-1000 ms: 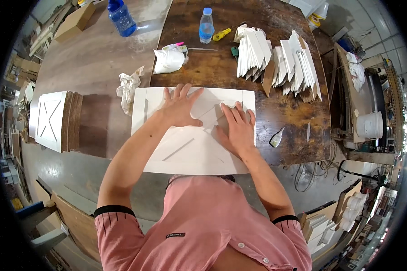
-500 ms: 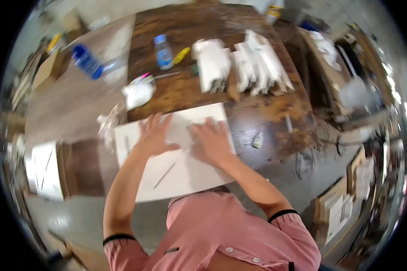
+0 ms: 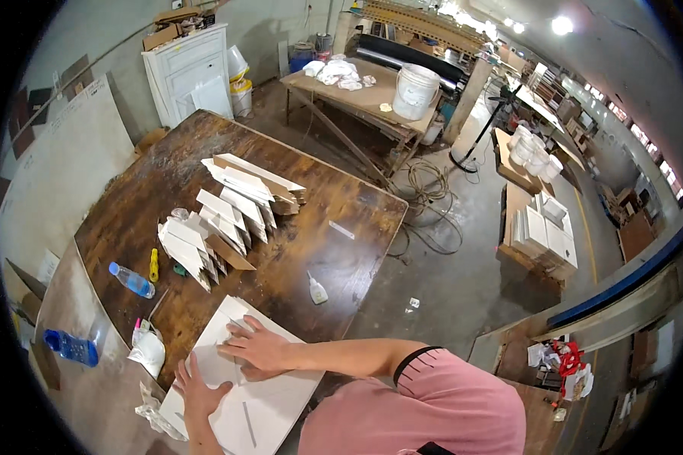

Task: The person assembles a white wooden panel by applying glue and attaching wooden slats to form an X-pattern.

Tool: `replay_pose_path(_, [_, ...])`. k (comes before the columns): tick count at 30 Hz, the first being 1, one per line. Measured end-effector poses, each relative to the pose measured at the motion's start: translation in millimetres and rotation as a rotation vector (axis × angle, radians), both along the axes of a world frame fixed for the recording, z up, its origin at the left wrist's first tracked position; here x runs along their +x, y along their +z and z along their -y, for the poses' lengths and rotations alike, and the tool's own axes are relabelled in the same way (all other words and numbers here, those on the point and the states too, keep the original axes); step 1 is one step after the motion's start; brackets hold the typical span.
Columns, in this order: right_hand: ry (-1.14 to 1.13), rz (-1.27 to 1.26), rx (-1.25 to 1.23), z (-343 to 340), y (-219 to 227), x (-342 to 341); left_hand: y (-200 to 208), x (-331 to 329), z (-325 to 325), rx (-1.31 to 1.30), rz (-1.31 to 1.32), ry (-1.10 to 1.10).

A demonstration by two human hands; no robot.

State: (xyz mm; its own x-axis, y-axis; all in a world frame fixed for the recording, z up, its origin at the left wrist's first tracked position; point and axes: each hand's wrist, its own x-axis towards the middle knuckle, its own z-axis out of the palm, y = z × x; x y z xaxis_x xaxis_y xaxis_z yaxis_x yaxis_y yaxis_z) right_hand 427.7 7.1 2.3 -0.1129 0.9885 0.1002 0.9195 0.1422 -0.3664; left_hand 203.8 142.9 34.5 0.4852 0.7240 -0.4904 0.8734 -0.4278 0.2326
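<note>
White panel (image 3: 284,398) lies flat at the worktop's near edge, its far-left corner by the seam where the dark wooden worktop (image 3: 288,265) meets a paler grey-brown board (image 3: 68,292). Lower end of the panel runs out of view.

Hands: left hand (image 3: 199,390) palm down, fingers spread; right hand (image 3: 258,349) flat beside it, reaching across the face. Near one another, apart, nothing visibly gripped.

Stage, as I judge it: partway at most. Panel is laid out, and a slanted grey bar (image 3: 249,425) shows below the hands (groove or inlaid piece, I cannot tell). Other marks run under the fingers, so how much of the face is finished stays unread.

Unused, apparently: loose white strips (image 3: 186,246) with slanted ends, bundled beyond the panel toward the worktop's right edge. None seen in either hand. Small nozzle bottle (image 3: 317,290) lies near the front edge, untouched; a narrow pale strip (image 3: 342,230) lies alone toward the near-right corner.

Past the panel's left side: white bag (image 3: 146,350), crumpled plastic (image 3: 155,409).
</note>
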Motion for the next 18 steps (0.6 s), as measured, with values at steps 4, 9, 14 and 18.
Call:
replay_pose_path(4, [0.015,0.014,-0.032,-2.8,-1.5,-3.4,0.5,-2.9,-1.0,-0.008,0.037,0.006])
replay_pose_path(9, [0.017,0.006,-0.004,-4.9,-2.6,-3.1,0.2,-3.7,-2.7,0.004,0.032,0.013])
replay_pose_path(14, [0.002,0.014,0.02,-4.4,-4.2,-0.8,0.6,0.2,-1.9,-0.002,0.03,-0.001])
replay_pose_path(18, [0.004,0.008,-0.026,-2.1,6.7,-0.6,3.0,1.5,-1.4,-0.007,0.017,0.008])
